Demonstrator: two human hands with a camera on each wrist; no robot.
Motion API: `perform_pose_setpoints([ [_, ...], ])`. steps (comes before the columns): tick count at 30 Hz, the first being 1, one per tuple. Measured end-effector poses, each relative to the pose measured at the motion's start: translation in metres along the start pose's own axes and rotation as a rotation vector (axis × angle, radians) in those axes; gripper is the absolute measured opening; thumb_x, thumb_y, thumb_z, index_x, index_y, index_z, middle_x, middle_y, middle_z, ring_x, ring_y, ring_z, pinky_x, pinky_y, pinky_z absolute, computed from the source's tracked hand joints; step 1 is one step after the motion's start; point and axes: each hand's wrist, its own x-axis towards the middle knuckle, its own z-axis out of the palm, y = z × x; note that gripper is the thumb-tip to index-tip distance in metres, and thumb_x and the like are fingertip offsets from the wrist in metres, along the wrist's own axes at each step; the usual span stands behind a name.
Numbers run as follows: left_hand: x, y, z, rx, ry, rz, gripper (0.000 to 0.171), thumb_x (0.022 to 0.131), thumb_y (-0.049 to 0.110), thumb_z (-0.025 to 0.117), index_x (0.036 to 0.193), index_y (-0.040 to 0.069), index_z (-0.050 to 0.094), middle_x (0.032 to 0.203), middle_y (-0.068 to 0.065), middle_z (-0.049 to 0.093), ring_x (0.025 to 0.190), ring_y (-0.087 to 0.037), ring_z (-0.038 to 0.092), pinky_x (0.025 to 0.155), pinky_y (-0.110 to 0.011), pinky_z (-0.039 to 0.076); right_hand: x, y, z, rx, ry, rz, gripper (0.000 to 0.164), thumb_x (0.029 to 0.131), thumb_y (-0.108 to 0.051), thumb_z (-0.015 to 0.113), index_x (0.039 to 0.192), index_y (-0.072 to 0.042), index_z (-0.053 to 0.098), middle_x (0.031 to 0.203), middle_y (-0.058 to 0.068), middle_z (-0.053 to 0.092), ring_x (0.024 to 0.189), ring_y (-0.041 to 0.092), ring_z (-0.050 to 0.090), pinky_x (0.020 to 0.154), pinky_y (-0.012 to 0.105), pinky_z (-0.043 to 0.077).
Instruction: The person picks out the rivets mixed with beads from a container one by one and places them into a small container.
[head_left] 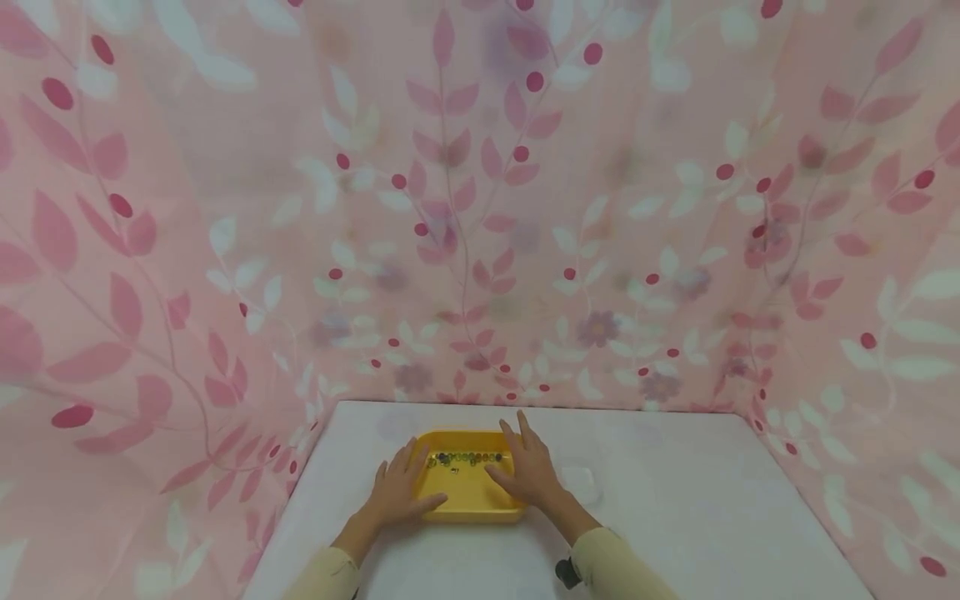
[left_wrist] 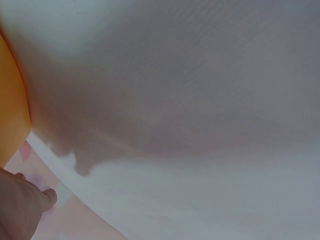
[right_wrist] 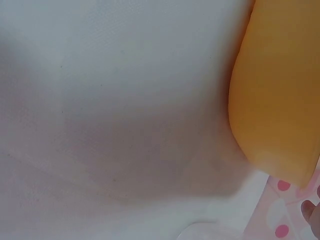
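A yellow tray [head_left: 467, 495] sits on the white table, with small round glass-like beads [head_left: 471, 457] in a rough row along its far side. A few more lie at the row's left end, and one small clear piece sits nearer the middle. My left hand [head_left: 396, 493] is at the tray's left side, fingers spread and thumb over the near left corner. At the right side is my right hand [head_left: 529, 472], its fingers extended and thumb reaching over the tray. Contact with the rim is hard to tell. Both wrist views show the tray's outer wall [right_wrist: 275, 95] and only a few fingertips.
Right of the tray lies a small clear, squarish lid or box [head_left: 578, 484]. The white table [head_left: 690, 508] ends at a far edge against pink floral cloth [head_left: 480, 208], which also hangs at both sides. A dark round object [head_left: 567, 573] sits by the right sleeve.
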Motion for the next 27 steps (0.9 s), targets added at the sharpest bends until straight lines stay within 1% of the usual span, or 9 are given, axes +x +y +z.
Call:
perform_pose_setpoints([
  [3, -0.0036, 0.0009, 0.0037, 0.001, -0.030, 0.000, 0.100, 0.084, 0.072, 0.057, 0.158, 0.015, 0.023, 0.164, -0.019, 0.017, 0.146, -0.046, 0.024, 0.110, -0.073, 0.017, -0.0061, -0.0005, 0.0018, -0.011, -0.021, 0.025, 0.086, 0.087, -0.057, 0.066, 0.156, -0.022, 0.028, 0.166, 0.015, 0.008, 0.142, 0.041, 0.033, 0.113, 0.060, 0.030],
  [6, -0.0037, 0.0022, 0.0031, -0.005, -0.013, -0.002, 0.099, 0.084, 0.073, 0.056, 0.158, 0.016, 0.023, 0.165, -0.019, 0.016, 0.147, -0.045, 0.023, 0.111, -0.073, 0.016, -0.0059, -0.0012, 0.0032, -0.010, -0.001, 0.021, 0.086, 0.087, -0.057, 0.065, 0.156, -0.023, 0.028, 0.166, 0.015, 0.008, 0.143, 0.040, 0.033, 0.114, 0.060, 0.029],
  [9, -0.0029, 0.0032, -0.0005, -0.007, -0.003, -0.019, 0.099, 0.083, 0.072, 0.057, 0.158, 0.017, 0.023, 0.165, -0.018, 0.015, 0.148, -0.044, 0.022, 0.112, -0.072, 0.015, -0.0030, -0.0028, 0.0034, 0.009, 0.025, 0.001, 0.085, 0.087, -0.056, 0.066, 0.156, -0.021, 0.030, 0.166, 0.016, 0.010, 0.142, 0.042, 0.034, 0.112, 0.061, 0.030],
  [13, -0.0025, 0.0026, -0.0032, -0.002, -0.020, -0.038, 0.100, 0.083, 0.074, 0.056, 0.158, 0.018, 0.024, 0.165, -0.017, 0.014, 0.148, -0.044, 0.022, 0.112, -0.072, 0.014, -0.0002, -0.0038, 0.0048, 0.007, 0.012, 0.001, 0.085, 0.087, -0.058, 0.064, 0.156, -0.022, 0.029, 0.166, 0.015, 0.008, 0.143, 0.042, 0.033, 0.113, 0.061, 0.029],
  [16, -0.0022, 0.0001, -0.0016, 0.003, -0.018, -0.034, 0.100, 0.083, 0.075, 0.056, 0.158, 0.019, 0.024, 0.166, -0.016, 0.014, 0.148, -0.043, 0.023, 0.112, -0.072, 0.015, 0.0011, -0.0044, 0.0060, 0.008, 0.001, 0.003, 0.085, 0.088, -0.059, 0.063, 0.157, -0.022, 0.028, 0.167, 0.014, 0.007, 0.143, 0.041, 0.033, 0.114, 0.060, 0.029],
  [21, -0.0018, -0.0017, 0.0005, 0.013, -0.018, -0.027, 0.099, 0.083, 0.076, 0.055, 0.159, 0.020, 0.023, 0.166, -0.016, 0.014, 0.148, -0.042, 0.023, 0.112, -0.071, 0.016, 0.0021, -0.0066, 0.0066, 0.015, -0.005, 0.002, 0.084, 0.088, -0.057, 0.064, 0.156, -0.020, 0.030, 0.166, 0.016, 0.010, 0.143, 0.041, 0.033, 0.114, 0.061, 0.029],
  [27, -0.0024, -0.0005, -0.0007, -0.008, -0.028, -0.032, 0.099, 0.083, 0.075, 0.055, 0.158, 0.019, 0.024, 0.166, -0.016, 0.013, 0.148, -0.043, 0.021, 0.112, -0.071, 0.015, 0.0032, -0.0102, 0.0087, 0.031, -0.007, -0.011, 0.084, 0.088, -0.055, 0.065, 0.155, -0.020, 0.030, 0.165, 0.018, 0.012, 0.143, 0.042, 0.034, 0.113, 0.061, 0.028],
])
